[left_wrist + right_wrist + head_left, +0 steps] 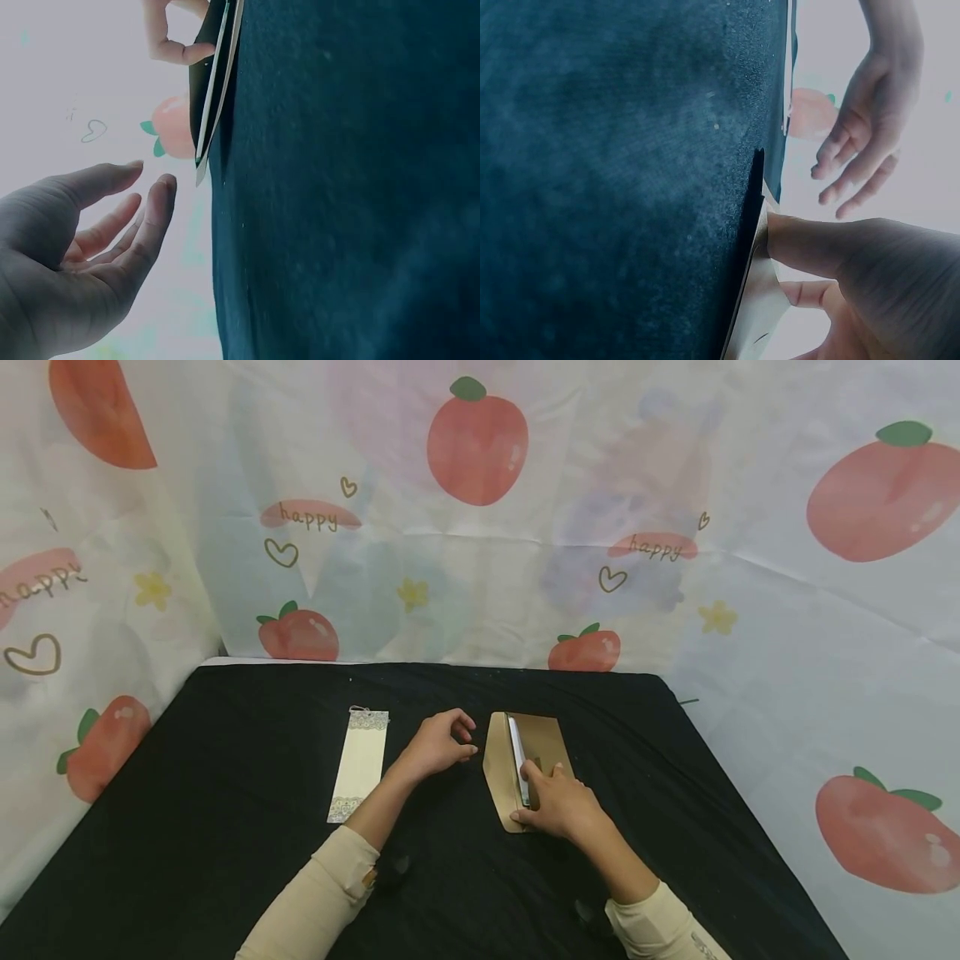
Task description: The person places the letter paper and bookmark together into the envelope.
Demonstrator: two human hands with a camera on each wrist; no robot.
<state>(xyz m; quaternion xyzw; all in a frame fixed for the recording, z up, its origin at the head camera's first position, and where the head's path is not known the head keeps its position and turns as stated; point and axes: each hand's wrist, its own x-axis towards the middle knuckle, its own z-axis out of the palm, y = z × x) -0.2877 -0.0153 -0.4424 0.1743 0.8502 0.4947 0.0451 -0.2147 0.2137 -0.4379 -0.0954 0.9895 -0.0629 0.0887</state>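
Pale printed cloth, patterned with red fruit, yellow flowers and the word "happy," forms the backdrop [480, 585] behind a desk [187, 860] draped in wrinkled black fabric. At left, on my distant feed, lies a cream paper strip [360, 764], long and narrow, with a lace-like grey band at each end and a thread looped at the top. Beside it, the left hand [435, 745] hovers, thumb and fingers apart and loosely bent, near the envelope but clear of it. Next comes the envelope [547, 735], smooth tan paper, its pointed flap spread leftward on the desk and a slim white insert [516, 743] showing along its mouth. At right, the right hand [562, 797] touches it, thumb at the flap's near end, other fingers bent over the pocket; I cannot tell whether they pinch.
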